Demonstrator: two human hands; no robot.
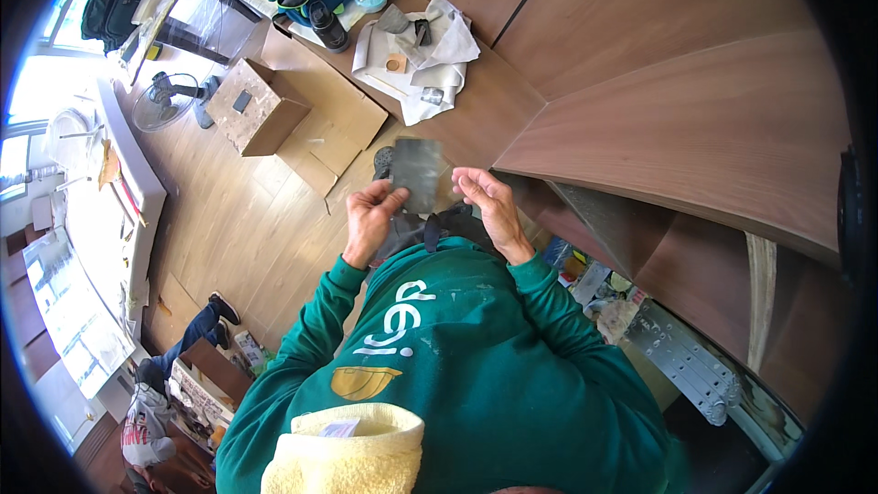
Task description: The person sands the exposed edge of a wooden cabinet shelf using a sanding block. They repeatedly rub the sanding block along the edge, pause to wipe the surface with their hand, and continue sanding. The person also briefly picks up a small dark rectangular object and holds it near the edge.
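Box (265,114) is seen on the floor (238,220), at ten o'clock from the grey sheet (418,172). By the left hand (369,217), at eight o'clock, the sheet is held mid-view, grip narrow on its left edge. Toward twelve, a rumpled cloth (439,59) is spread on the counter (501,102). At four, the right hand (494,209) is loosely curled just beside the sheet, its grip partly wide.

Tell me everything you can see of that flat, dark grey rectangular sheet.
The flat, dark grey rectangular sheet looks thin and slightly mottled, its material unclear. It is held just beyond the green sweatshirt, long sides pointing away, with the bare left hand gripping its lower left edge, thumb on the visible face. The bare right hand is beside its right edge, apparently not touching.
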